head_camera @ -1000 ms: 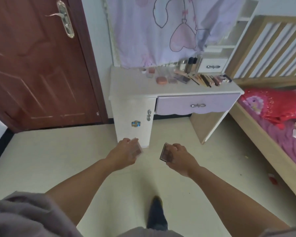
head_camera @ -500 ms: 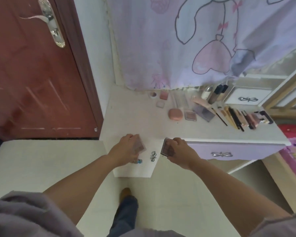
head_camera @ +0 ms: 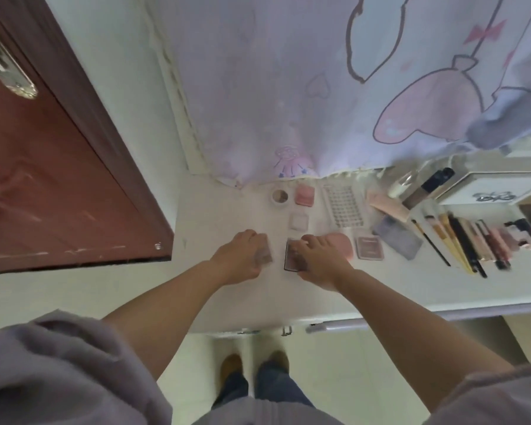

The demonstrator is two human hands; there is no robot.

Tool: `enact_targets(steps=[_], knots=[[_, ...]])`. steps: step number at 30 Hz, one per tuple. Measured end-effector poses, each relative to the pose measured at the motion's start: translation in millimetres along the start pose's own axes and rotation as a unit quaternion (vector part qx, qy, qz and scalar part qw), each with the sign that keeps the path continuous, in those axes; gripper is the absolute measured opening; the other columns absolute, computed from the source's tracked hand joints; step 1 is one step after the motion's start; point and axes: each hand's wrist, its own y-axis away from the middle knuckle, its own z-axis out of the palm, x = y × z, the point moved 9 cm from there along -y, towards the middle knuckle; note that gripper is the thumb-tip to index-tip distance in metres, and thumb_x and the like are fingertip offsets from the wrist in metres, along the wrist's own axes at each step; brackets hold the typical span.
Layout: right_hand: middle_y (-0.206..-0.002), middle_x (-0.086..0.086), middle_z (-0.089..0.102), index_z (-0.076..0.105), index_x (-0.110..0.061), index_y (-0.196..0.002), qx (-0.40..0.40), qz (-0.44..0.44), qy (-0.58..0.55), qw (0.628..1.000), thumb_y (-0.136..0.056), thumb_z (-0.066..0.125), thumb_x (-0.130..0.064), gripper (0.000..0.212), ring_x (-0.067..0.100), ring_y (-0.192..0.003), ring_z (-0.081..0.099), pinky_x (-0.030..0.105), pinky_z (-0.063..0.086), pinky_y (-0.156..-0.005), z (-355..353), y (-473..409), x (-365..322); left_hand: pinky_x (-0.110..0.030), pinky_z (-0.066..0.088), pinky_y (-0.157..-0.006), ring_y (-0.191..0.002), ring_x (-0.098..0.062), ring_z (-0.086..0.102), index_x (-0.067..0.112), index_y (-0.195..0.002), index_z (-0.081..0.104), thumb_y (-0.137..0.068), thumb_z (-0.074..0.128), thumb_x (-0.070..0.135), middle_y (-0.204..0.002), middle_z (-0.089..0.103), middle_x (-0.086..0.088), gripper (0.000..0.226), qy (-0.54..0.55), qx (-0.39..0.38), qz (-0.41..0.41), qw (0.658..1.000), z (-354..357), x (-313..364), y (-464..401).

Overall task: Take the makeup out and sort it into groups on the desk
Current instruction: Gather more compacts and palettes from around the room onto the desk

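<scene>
Over the white desk (head_camera: pixel 380 289), my left hand (head_camera: pixel 241 259) grips a small clear-cased pinkish palette (head_camera: pixel 264 257). My right hand (head_camera: pixel 316 262) holds a dark-framed palette (head_camera: pixel 290 259) just to its right, low above the desktop. Behind my hands lie a round pot (head_camera: pixel 279 196), a pink compact (head_camera: pixel 304 194), a small pale square case (head_camera: pixel 298 221), a pink oval case (head_camera: pixel 342 243), a brownish palette (head_camera: pixel 369 247) and a lash tray (head_camera: pixel 345 206). Brushes and pencils (head_camera: pixel 460 243) lie in a row at the right.
A patterned cloth (head_camera: pixel 334 87) hangs over the desk's back. A small drawer box (head_camera: pixel 491 191) and upright bottles (head_camera: pixel 426 187) stand at the back right. A brown door (head_camera: pixel 52 185) is on the left. My feet (head_camera: pixel 255 369) stand at the desk's front edge.
I have walked up to the desk. Both hands, each still holding its palette, have moved from in front of the desk to over the desktop, near the pink oval case.
</scene>
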Motion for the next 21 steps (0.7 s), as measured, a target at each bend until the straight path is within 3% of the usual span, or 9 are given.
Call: enact_targets(steps=[4, 9, 13, 17, 21], knots=[[-0.147, 0.009, 0.028, 0.022, -0.024, -0.145, -0.032, -0.028, 0.036, 0.998, -0.087, 0.055, -0.040, 0.068, 0.030, -0.136, 0.028, 0.044, 0.011, -0.118, 8, -21, 6, -0.040, 0.043, -0.097, -0.128, -0.026, 0.034, 0.014, -0.139, 0.031, -0.081, 0.061, 0.024, -0.138, 0.034, -0.008, 0.066, -0.027, -0.024, 0.008, 0.999, 8, -1, -19], [-0.146, 0.006, 0.028, 0.025, -0.025, -0.143, -0.044, -0.052, 0.020, 0.997, -0.088, 0.056, -0.043, 0.066, 0.028, -0.136, 0.029, 0.047, 0.008, -0.118, 19, -23, 14, -0.038, 0.039, -0.097, -0.127, -0.027, 0.036, 0.014, -0.138, 0.031, -0.081, 0.062, 0.027, -0.137, 0.035, -0.008, 0.066, -0.111, -0.041, 0.031, 0.992, 23, -6, -21], [-0.149, 0.006, 0.025, 0.024, -0.024, -0.143, -0.049, -0.062, 0.018, 0.997, -0.089, 0.053, -0.046, 0.065, 0.026, -0.138, 0.027, 0.049, 0.005, -0.118, 19, -21, 16, -0.036, 0.032, -0.104, -0.134, -0.026, 0.028, 0.014, -0.141, 0.026, -0.083, 0.062, 0.031, -0.145, 0.027, -0.008, 0.071, -0.111, -0.050, 0.016, 0.992, 24, -6, -18], [-0.150, 0.000, 0.029, 0.031, -0.025, -0.141, 0.009, -0.028, -0.006, 1.000, -0.095, 0.040, -0.049, 0.053, 0.021, -0.138, 0.030, 0.044, 0.008, -0.117, -4, -17, 25, -0.037, 0.023, -0.110, -0.140, -0.024, 0.021, 0.016, -0.144, 0.023, -0.087, 0.058, 0.044, -0.152, 0.018, -0.007, 0.073, -0.093, -0.035, -0.001, 0.995, 10, 4, -20], [-0.150, 0.002, 0.030, 0.032, -0.024, -0.141, 0.078, 0.034, -0.044, 0.995, -0.098, 0.030, -0.044, 0.047, 0.023, -0.139, 0.026, 0.047, 0.007, -0.117, -33, 1, 46, -0.035, 0.026, -0.107, -0.136, -0.023, 0.029, 0.016, -0.143, 0.028, -0.093, 0.046, 0.044, -0.150, 0.027, -0.007, 0.059, -0.097, 0.047, 0.016, 0.994, -18, 35, -33]])
